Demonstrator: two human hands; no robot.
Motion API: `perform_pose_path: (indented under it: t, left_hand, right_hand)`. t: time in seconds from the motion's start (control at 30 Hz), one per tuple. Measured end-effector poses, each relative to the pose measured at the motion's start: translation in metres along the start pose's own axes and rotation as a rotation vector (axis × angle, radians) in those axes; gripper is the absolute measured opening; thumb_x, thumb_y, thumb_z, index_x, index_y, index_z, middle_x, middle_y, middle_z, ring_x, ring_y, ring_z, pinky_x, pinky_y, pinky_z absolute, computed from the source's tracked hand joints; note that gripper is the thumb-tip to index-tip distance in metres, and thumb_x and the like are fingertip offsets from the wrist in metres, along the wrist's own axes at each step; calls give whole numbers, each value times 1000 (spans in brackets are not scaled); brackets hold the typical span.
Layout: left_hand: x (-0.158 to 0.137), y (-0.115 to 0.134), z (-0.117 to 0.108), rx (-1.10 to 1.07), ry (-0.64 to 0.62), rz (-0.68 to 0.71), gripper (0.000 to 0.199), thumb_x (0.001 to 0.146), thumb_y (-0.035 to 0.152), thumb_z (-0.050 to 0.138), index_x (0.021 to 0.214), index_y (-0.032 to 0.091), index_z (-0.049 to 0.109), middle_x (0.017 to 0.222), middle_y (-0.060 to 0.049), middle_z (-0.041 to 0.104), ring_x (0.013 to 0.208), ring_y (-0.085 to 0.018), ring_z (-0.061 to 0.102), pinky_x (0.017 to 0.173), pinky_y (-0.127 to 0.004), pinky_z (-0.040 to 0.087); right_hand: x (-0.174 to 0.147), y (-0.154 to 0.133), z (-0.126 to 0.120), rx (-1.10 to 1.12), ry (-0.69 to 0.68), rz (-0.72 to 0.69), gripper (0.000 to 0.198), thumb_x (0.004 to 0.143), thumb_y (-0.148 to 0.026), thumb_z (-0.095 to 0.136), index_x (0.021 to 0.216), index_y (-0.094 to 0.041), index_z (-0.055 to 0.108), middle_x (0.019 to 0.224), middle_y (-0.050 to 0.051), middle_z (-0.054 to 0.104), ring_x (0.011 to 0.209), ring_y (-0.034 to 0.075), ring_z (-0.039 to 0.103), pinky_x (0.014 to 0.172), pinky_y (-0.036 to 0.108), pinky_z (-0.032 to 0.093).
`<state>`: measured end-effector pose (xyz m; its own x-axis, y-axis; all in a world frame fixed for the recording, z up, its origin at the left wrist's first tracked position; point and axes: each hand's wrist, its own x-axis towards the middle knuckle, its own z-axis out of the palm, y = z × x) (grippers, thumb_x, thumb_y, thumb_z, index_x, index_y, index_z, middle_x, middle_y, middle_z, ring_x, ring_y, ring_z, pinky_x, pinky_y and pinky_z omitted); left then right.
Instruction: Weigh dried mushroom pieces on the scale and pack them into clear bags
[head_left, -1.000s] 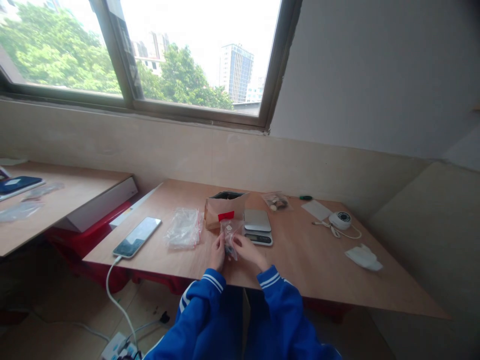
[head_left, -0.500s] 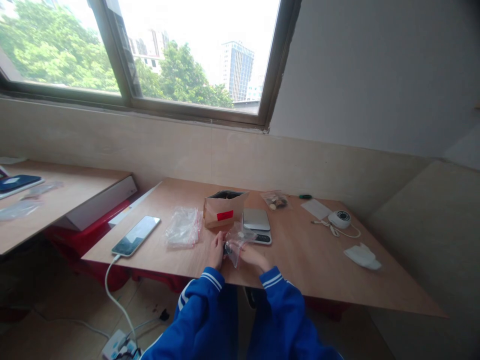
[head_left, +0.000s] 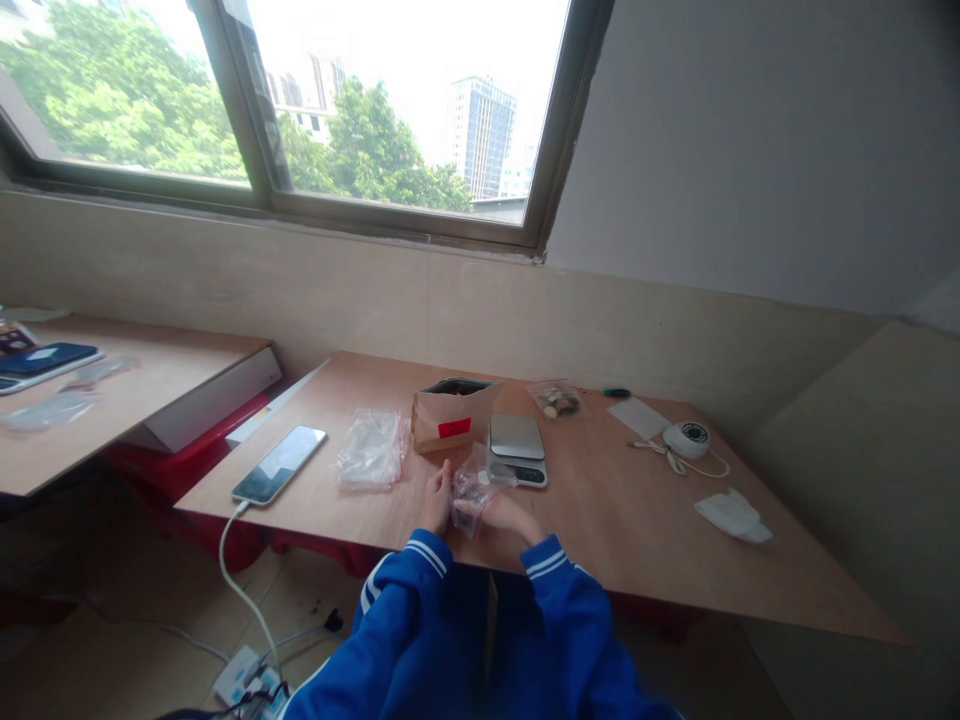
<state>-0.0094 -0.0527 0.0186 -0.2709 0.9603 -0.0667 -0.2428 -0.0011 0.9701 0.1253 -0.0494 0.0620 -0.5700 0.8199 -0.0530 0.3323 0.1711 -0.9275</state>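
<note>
Two bare hands of ours are on one clear plastic bag [head_left: 475, 478], just on our side of the kitchen scale [head_left: 517, 440] and a bit left of it. Our left hand [head_left: 435, 500] is at the bag's left edge with the fingers up, and our right hand [head_left: 504, 514] is partly behind the film. Can't tell if either is really pinching it, the plastic blurs the fingertips.

We'd guess it's super light, floppy and kinda slippery, so it'd fold wherever we push. Best hold imo: both edges near the mouth, thumb and finger, no yanking, since thin film probably creases or tears.

Going outward, a paper bag [head_left: 433, 424] with a red label stands open just left of the scale. Farther left of the scale there's a pile of clear bags [head_left: 367, 450], and behind the scale, slightly right, a filled bag [head_left: 556, 402].
</note>
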Motion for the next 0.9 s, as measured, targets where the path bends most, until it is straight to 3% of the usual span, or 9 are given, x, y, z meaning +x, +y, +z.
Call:
perform_pose_path:
  t: [0.17, 0.3, 0.4, 0.5, 0.63, 0.73, 0.9]
  left_hand:
    - [-1, 2, 1, 50, -1, 26, 58, 70, 72, 51, 59, 16, 54, 52, 1, 53, 50, -12, 49, 48, -24, 37]
    - [-2, 2, 3, 61, -13, 27, 58, 73, 74, 45, 59, 18, 46, 48, 5, 43, 43, -8, 37, 42, -22, 28]
    - [-3, 1, 4, 70, -99, 29, 59, 69, 75, 49, 60, 17, 45, 49, 6, 39, 44, -6, 33, 42, -21, 24]
    - [-1, 0, 4, 86, -174, 29, 61, 64, 77, 52, 54, 17, 42, 48, 6, 36, 45, -5, 29, 42, -21, 21]
    - [2, -4, 3, 39, -123, 12, 62, 66, 77, 49, 51, 19, 35, 46, 7, 29, 43, -4, 23, 41, -21, 15]
    - [4, -6, 2, -1, -100, -41, 60, 65, 77, 51, 55, 19, 37, 44, 9, 28, 39, -3, 20, 38, -21, 13]
    - [2, -5, 2, -27, -103, -76, 59, 65, 78, 49, 61, 20, 39, 44, 10, 29, 36, -3, 22, 34, -20, 15]
  right_hand:
    - [-7, -7, -14, -5, 19, 30, 16, 77, -30, 64, 90, -20, 63, 98, 5, 67, 92, 22, 63, 93, 41, 46]
    - [-12, -19, -30, 134, 29, -12, 26, 75, -29, 65, 99, -19, 61, 97, 6, 67, 92, 22, 63, 89, 36, 48]
    - [-15, -29, -47, 167, 25, -7, 39, 69, -26, 69, 106, -19, 59, 102, 5, 66, 94, 22, 63, 87, 35, 48]
    - [-22, -40, -71, 121, -95, 29, 38, 67, -26, 71, 102, -19, 63, 96, 4, 67, 89, 20, 64, 83, 34, 49]
    - [-33, -65, -110, -55, -277, 80, 31, 67, -31, 73, 95, -18, 68, 82, 2, 68, 74, 18, 63, 69, 29, 51]
    - [-31, -93, -129, -92, -112, -10, 34, 73, -35, 69, 102, -18, 67, 91, 4, 69, 77, 17, 63, 70, 30, 51]
    - [11, -132, -122, -77, 423, -307, 37, 81, -37, 61, 114, -22, 59, 111, 5, 64, 94, 17, 62, 85, 32, 49]
